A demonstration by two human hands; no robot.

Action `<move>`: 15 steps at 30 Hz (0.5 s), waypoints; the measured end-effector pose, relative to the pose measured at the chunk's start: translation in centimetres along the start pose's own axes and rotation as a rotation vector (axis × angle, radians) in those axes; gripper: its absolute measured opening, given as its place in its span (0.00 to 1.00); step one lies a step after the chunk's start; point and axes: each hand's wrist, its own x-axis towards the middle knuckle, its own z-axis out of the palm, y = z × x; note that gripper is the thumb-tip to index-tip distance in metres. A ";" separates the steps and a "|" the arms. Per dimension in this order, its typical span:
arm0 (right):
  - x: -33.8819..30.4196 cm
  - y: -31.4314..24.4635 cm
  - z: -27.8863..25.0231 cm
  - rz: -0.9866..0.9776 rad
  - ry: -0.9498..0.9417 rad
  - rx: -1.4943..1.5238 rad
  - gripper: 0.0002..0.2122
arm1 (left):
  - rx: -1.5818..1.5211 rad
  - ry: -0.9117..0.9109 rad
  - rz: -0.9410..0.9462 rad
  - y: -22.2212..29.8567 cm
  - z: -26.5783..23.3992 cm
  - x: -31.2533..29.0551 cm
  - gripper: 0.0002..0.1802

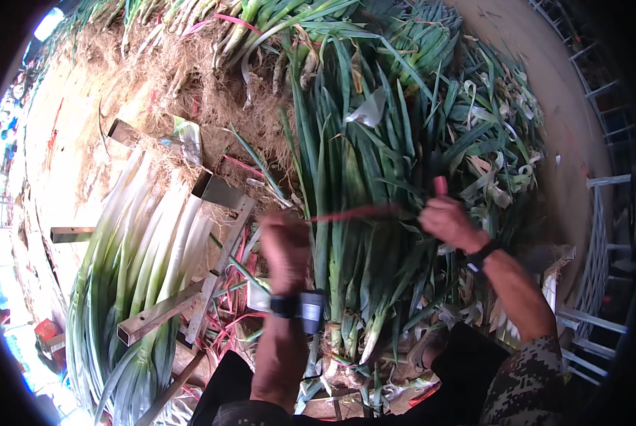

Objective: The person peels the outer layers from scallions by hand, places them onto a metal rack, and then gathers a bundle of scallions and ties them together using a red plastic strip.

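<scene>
A pinkish-red strip [357, 212] stretches across a thick pile of long green leeks [350, 184] in front of me. Its left end meets my left hand [286, 245], which is closed and smeared by motion. On the other side my right hand [451, 221] makes a fist, with a red end of the strip poking out above it. The roots of this pile point toward me. To the left, trimmed leeks [147, 241] with white stems lie across a metal frame [163, 311], apart from my hands.
More leeks with shaggy roots [190, 71] lie at the far side. Loose leaves and peelings [492, 135] are heaped on the right, near a metal rack [596, 263]. Red strips [225, 330] and a small grey device [311, 312] lie near my left wrist.
</scene>
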 end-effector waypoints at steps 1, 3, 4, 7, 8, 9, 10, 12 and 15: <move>-3.4 0.7 -0.1 0.257 0.017 0.032 0.04 | 0.003 0.010 0.003 0.5 0.2 -0.4 0.20; -5.9 -0.4 -1.0 0.647 0.088 0.127 0.05 | 0.114 -0.026 -0.120 1.7 3.5 -1.7 0.22; -5.8 -2.0 -1.0 0.602 0.120 0.121 0.05 | 0.173 -0.028 -0.213 1.4 5.3 -3.6 0.23; -2.6 -2.4 -2.8 0.484 0.303 0.126 0.07 | 0.212 -0.173 -0.020 2.3 9.7 -6.6 0.21; -2.5 -2.9 -3.7 0.585 0.297 0.175 0.08 | 0.253 -0.285 0.097 4.9 9.2 -6.5 0.20; -2.6 -3.7 -4.2 0.584 0.326 0.116 0.08 | 0.257 -0.302 0.123 6.7 9.8 -7.5 0.19; -2.7 -4.4 -3.9 0.567 0.358 0.061 0.08 | 0.262 -0.315 0.165 8.3 10.7 -8.7 0.19; -3.4 -7.1 -1.6 0.675 0.290 0.291 0.09 | 0.287 -0.488 0.278 9.7 12.2 -9.9 0.20; -4.0 -12.3 0.2 0.542 0.058 0.399 0.10 | 0.396 -0.848 0.480 14.2 14.9 -13.5 0.18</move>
